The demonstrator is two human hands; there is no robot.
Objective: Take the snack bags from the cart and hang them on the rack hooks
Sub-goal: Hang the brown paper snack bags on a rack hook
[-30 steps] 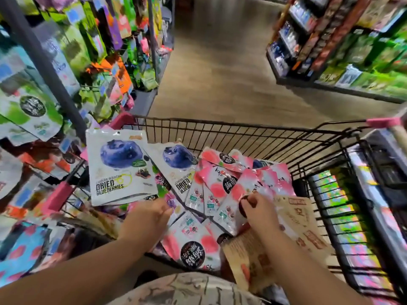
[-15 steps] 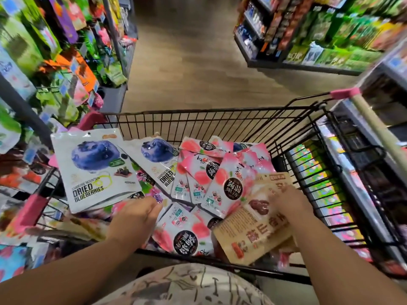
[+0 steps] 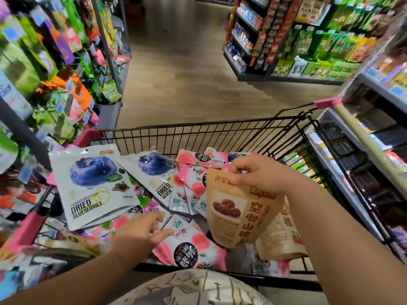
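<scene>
A: Where is the snack bag the person has picked?

B: The right hand [image 3: 257, 175] holds a tan paper pouch [image 3: 237, 214] above the right half of the black wire cart [image 3: 220, 135]. Thumb and curled fingers pinch its top edge. The pouch hangs upright, clear of the pile below.

A: What is printed on it?

B: A framed picture of dark red fruit is on the front, and large red-brown Chinese characters run down its side. The small print is too blurred to read.

A: And the left hand?

B: The left hand [image 3: 141, 234] hovers low at the cart's near side, fingers loose and spread, grasping nothing. Its forefinger points at a pink-and-white peach bag [image 3: 187, 245] with a round black label bearing white Chinese characters. Whether it touches the bag cannot be told.

A: What else lies in the cart?

B: A large white blueberry bag [image 3: 92, 186] rests at the cart's left edge, printed "DRIED BLUEBERRIES" beneath a line ending in "MOUNTAIN". A smaller white blueberry bag [image 3: 154, 172] with the same print lies just beside it, toward the cart's middle. More pink bags fill the middle. A second tan pouch [image 3: 279, 238] lies in the near right corner, below the held one.

A: And the rack?

B: A dark metal rack [image 3: 106, 44] stands left of the cart, hung with green, orange and purple bags, their writing blurred.
</scene>
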